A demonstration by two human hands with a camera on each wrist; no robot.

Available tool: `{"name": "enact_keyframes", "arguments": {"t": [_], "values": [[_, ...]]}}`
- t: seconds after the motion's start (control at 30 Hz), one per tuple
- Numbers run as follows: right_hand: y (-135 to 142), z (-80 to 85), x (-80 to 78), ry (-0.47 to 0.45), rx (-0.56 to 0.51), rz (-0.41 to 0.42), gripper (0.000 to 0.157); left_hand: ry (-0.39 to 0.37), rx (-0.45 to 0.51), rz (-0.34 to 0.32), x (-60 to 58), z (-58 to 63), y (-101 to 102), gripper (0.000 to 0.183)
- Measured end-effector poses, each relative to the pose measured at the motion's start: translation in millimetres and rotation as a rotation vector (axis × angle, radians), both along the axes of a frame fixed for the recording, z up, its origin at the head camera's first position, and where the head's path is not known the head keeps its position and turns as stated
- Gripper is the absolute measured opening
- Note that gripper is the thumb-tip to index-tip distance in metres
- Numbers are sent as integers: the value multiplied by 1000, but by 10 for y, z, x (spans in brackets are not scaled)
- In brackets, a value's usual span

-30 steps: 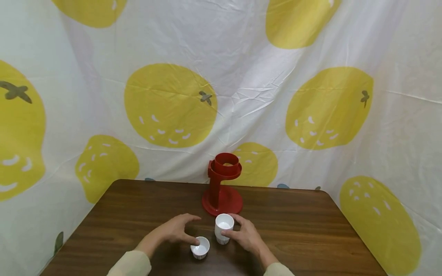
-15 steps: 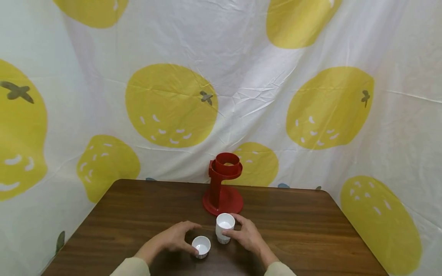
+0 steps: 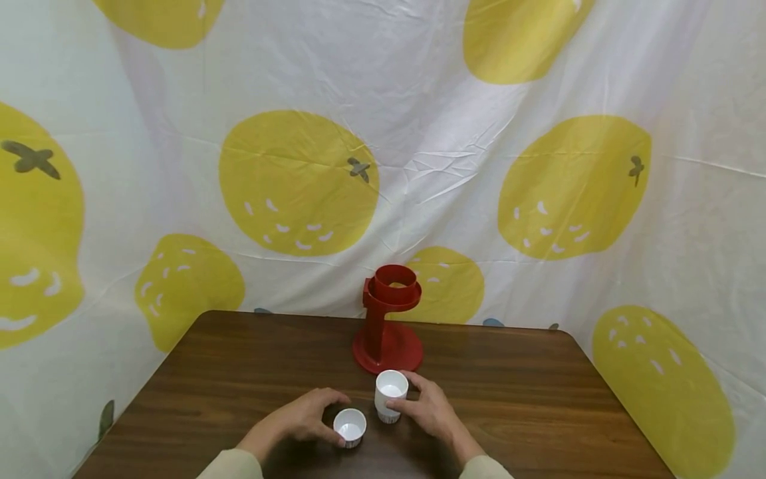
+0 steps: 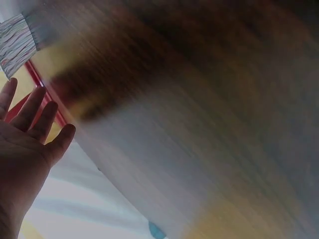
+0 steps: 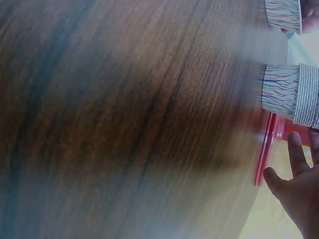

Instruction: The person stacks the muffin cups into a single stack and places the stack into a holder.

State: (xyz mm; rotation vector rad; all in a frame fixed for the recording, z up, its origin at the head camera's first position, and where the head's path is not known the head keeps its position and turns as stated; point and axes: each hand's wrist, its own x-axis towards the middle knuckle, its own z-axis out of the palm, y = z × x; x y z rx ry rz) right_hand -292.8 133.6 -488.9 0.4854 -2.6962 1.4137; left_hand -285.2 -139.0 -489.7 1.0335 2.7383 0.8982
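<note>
A small white paper cup (image 3: 350,428) with a wavy-line pattern stands upright on the table. My left hand (image 3: 297,419) is beside it, thumb at its near side and index finger arched past its far rim; the other fingers are spread in the left wrist view. To the right stands a stack of paper cups (image 3: 391,397), its layered rims showing in the right wrist view (image 5: 306,94). My right hand (image 3: 432,411) holds this stack between thumb and index finger. The other fingers extend out behind it.
Behind the cups, a red stand (image 3: 389,346) with a round base and a ring at its top rises from the dark wooden table (image 3: 509,399). A white cloth with yellow lemons (image 3: 299,183) hangs beyond the table's far edge.
My left hand has lowered and drawn slightly nearer, its thumb going from over the small cup's rim to its near side. The right hand stays on the stack.
</note>
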Motion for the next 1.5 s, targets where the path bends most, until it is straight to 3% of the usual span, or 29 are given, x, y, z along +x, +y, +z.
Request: {"name": "enact_keyframes", "arguments": {"t": [0.47,0.8,1.07,1.5], "values": [[12,-6,-15,-51,-22,-1,66,20,-5,-18,-16,-68,-7,59],[-11,-18,-9,-47,-23,-10,67,32,2,-23,-49,-38,-24,57],[-12,-8,-13,-47,-13,-22,68,-18,32,10,-68,26,-46,57],[-20,-3,6,-47,-26,-27,65,-16,32,30,-125,108,-69,57]]}}
